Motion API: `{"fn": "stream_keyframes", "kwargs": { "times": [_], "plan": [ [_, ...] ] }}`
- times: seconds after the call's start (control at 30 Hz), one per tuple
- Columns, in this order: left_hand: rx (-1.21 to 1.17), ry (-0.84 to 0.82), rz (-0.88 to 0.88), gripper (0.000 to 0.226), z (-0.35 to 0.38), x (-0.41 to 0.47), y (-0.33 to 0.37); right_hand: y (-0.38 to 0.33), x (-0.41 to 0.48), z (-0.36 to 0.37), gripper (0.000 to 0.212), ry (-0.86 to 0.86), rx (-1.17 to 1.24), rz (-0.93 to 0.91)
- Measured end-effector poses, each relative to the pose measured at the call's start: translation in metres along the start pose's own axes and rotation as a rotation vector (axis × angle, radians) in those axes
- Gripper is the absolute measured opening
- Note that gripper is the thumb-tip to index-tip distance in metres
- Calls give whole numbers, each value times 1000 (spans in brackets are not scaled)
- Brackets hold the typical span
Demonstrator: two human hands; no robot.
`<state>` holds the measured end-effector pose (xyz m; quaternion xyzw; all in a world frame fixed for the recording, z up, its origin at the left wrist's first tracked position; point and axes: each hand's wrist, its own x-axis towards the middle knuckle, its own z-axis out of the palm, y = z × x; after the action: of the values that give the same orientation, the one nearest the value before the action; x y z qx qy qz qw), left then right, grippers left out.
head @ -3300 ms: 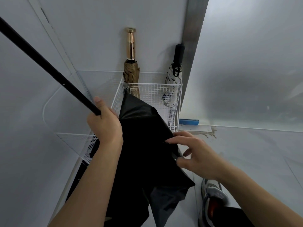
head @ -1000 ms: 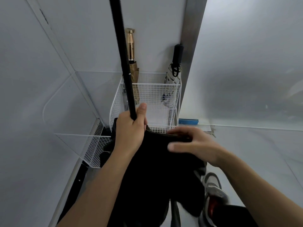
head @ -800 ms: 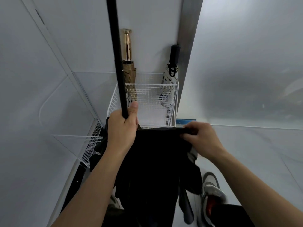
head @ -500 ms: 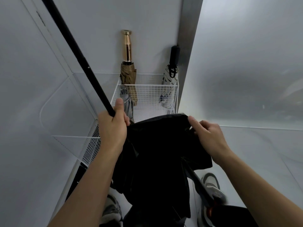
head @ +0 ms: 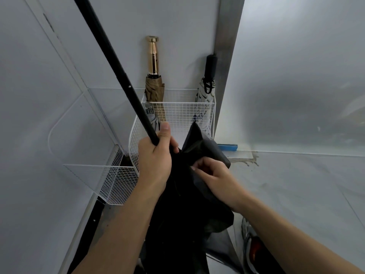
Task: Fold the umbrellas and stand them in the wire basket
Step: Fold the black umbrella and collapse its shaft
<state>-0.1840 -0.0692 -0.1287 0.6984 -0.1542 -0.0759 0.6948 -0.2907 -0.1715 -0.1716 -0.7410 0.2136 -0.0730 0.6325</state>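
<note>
While the head view looks down, the black umbrella hangs as loose, crumpled dark fabric just in front of the wire basket, its thin shaft bare. The left hand is wrapped tight around the shaft, thumb lying along it. The right hand pinches a fold of the fabric with curled fingers. The shaft slants up and left past the basket's front left corner, canopy end toward the floor. Inside the basket stand a gold-handled umbrella and a pale patterned umbrella, handles up.
</note>
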Motion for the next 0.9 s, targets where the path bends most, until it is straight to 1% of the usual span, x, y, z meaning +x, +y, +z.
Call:
{"fn": "stream_keyframes", "kwargs": {
  "times": [0.13,0.2,0.27,0.37,0.4,0.43,0.5,0.53,0.6,0.63,0.7,0.73,0.83,0.9],
  "plan": [
    [-68,-54,-80,55,2,0,3,1,8,3,6,-1,-118,-108],
    [-129,-79,-122,55,1,-1,6,1,11,3,13,-3,-139,-146],
    [-149,-98,-132,55,1,-1,6,3,13,4,20,3,-143,-146],
    [-134,-103,-109,58,1,-1,7,3,14,6,20,18,-146,-101],
    [-114,-87,-94,59,1,-1,6,-1,12,5,18,8,-115,-78],
    [-86,-60,-83,59,1,0,6,-8,8,4,17,-15,-40,-28],
    [-23,8,-66,58,-1,2,5,-19,-1,-3,24,-114,150,117],
    [10,40,-51,59,-3,4,3,-23,-5,-7,30,-168,167,147],
    [51,82,-6,60,-8,8,0,-22,-7,-13,42,-224,28,136],
    [64,89,14,61,-10,10,-2,-18,-6,-15,40,-184,-98,119],
    [93,103,34,59,-14,14,-4,-9,-1,-20,28,23,-330,100],
    [103,117,41,59,-17,16,-5,-5,2,-26,26,135,-376,95],
    [136,165,67,57,-23,20,-8,0,7,-43,25,391,-344,71],
    [176,209,77,56,-26,22,-9,1,7,-51,24,493,-289,50]
  ]
}}
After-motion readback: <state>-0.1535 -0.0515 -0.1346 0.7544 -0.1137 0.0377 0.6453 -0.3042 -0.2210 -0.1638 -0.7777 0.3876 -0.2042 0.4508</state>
